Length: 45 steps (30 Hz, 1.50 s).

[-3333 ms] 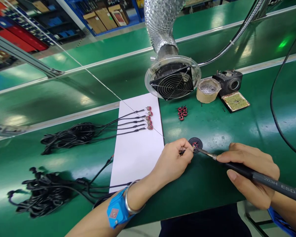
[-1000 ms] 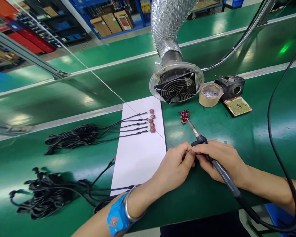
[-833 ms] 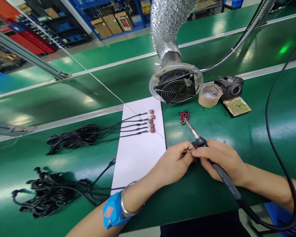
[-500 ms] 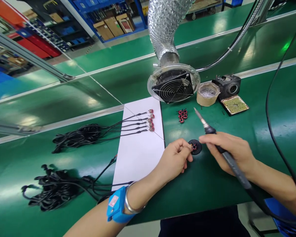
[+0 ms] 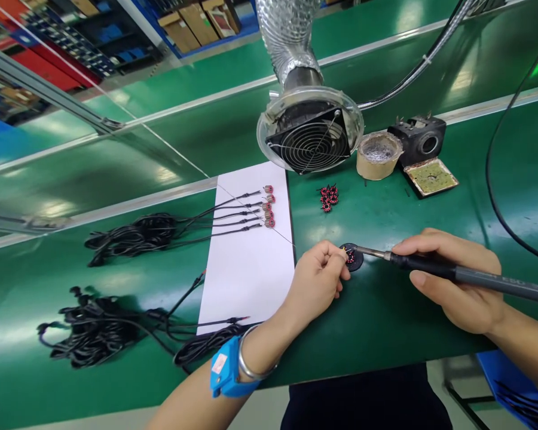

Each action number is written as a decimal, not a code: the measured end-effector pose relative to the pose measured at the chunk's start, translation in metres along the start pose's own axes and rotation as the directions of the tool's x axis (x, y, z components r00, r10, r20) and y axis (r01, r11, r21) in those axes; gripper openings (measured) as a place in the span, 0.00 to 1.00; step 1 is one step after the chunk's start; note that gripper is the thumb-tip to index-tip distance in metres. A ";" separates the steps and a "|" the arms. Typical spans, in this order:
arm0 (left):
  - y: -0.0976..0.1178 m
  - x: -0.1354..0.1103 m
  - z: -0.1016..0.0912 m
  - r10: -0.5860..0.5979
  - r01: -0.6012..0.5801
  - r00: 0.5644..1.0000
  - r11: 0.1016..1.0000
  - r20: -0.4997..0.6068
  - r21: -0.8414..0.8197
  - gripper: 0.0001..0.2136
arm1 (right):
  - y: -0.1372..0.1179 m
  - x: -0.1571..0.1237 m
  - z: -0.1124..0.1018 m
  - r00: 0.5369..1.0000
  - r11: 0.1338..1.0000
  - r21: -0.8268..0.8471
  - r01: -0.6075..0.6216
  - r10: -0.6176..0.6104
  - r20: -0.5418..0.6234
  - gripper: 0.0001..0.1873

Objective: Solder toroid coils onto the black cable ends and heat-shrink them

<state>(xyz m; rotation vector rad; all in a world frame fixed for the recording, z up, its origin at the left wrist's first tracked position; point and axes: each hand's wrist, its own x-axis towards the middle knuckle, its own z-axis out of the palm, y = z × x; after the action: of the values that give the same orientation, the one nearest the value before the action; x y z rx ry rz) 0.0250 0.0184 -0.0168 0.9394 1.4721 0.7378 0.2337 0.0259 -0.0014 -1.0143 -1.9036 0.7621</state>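
Observation:
My left hand (image 5: 316,280) is curled in a pinch at the left edge of a small black round holder (image 5: 352,257) on the green bench; what its fingertips grip is too small to name. A red-and-black wound coil sits in that holder. My right hand (image 5: 452,278) grips a dark soldering iron (image 5: 466,276) like a pen. Its metal tip points left and touches the coil in the holder. A blue wrist strap (image 5: 226,373) and a metal bangle sit on my left wrist.
A white sheet (image 5: 251,263) holds several black leads with red coils (image 5: 267,206) at their ends. A small pile of loose coils (image 5: 327,197) lies behind the holder. Fume fan (image 5: 311,143), solder pot (image 5: 379,154), iron stand with sponge (image 5: 424,158) stand at the back. Black cable bundles (image 5: 98,325) lie left.
The iron, lifted and pointing away half a second ago, has swung down so its tip now meets the coil in the holder. My left hand stays pinched beside it.

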 end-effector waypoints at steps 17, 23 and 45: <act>0.005 -0.002 0.000 0.002 -0.003 1.000 1.000 0.030 0.022 0.09 | -0.002 -0.003 0.003 1.000 0.999 0.043 -0.001 0.001 -0.011 0.14; 0.005 -0.003 -0.001 0.000 -0.001 0.999 0.999 0.034 0.033 0.08 | -0.005 -0.004 0.004 1.000 0.999 0.039 0.010 -0.010 -0.006 0.14; 0.001 -0.002 -0.002 0.004 -0.005 0.999 0.999 0.046 0.034 0.09 | -0.006 -0.004 0.003 0.997 0.998 0.043 0.038 -0.035 -0.071 0.13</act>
<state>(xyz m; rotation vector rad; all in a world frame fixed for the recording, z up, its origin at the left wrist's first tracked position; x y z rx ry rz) 0.0230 0.0177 -0.0144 0.9798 1.4469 0.6916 0.2301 0.0195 0.0005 -0.9636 -1.8323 0.7355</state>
